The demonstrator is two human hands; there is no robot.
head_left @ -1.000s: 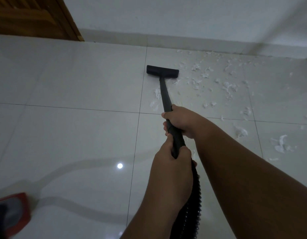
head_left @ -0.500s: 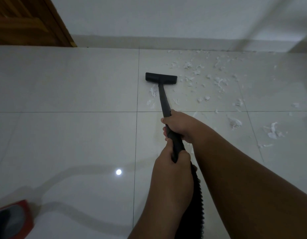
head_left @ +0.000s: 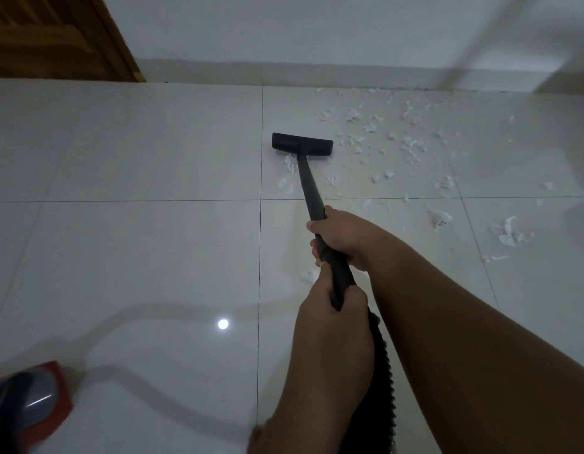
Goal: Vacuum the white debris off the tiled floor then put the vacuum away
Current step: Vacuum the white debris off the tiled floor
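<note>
A black vacuum wand (head_left: 312,188) runs from my hands to its flat black floor head (head_left: 302,144), which rests on the pale tiled floor (head_left: 136,250). My right hand (head_left: 343,235) grips the wand higher up; my left hand (head_left: 333,317) grips it lower, where the ribbed black hose (head_left: 380,371) begins. White debris (head_left: 411,145) lies scattered to the right of the head, with a few bits (head_left: 289,163) just behind its left end. Larger scraps (head_left: 510,231) lie further right.
The red and grey vacuum body (head_left: 31,401) sits at the bottom left corner. A wooden door (head_left: 54,34) stands at the top left, and a white wall with skirting (head_left: 316,70) runs along the back.
The floor head has stayed near the tile seam at the debris patch's left edge, sliding back slightly from the wall. Both hands keep their grip on the wand.
</note>
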